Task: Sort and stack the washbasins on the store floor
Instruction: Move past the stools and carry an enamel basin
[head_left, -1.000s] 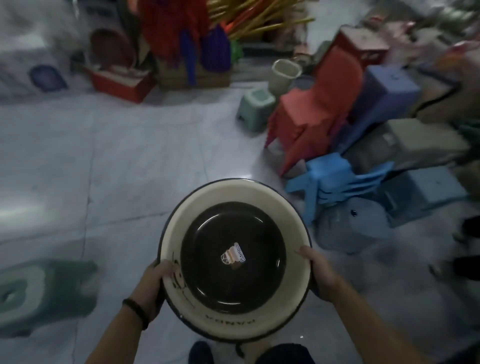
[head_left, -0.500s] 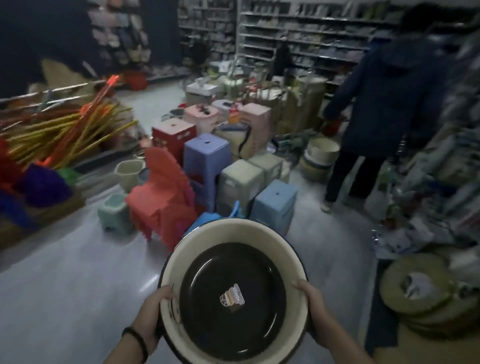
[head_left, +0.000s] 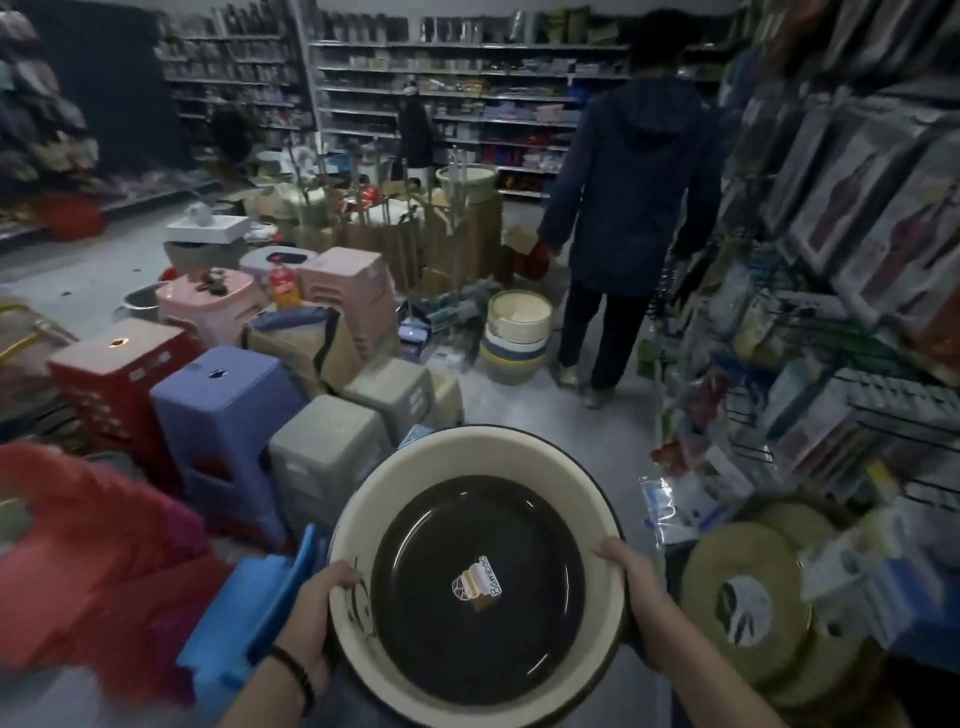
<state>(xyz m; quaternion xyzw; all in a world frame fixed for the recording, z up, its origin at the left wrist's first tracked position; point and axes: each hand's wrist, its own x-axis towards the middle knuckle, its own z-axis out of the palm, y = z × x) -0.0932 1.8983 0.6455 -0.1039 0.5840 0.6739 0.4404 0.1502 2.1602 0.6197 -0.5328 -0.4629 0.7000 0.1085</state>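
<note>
The washbasin (head_left: 441, 623), cream-walled with a dark bottom and a small sticker, is held in front of us between both hands. Our left hand (head_left: 311, 618) curls round its left rim, thumb hooked over the edge; our right hand (head_left: 641, 603) grips the opposite rim the same way. Just left of the left hand we see a blue plastic chair (head_left: 249, 618). Near the right hand lies a pile of olive basins (head_left: 743, 597). Well ahead of the grip, a stack of basins (head_left: 517, 338) sits on the floor beside a person in a dark jacket (head_left: 628, 182).
</note>
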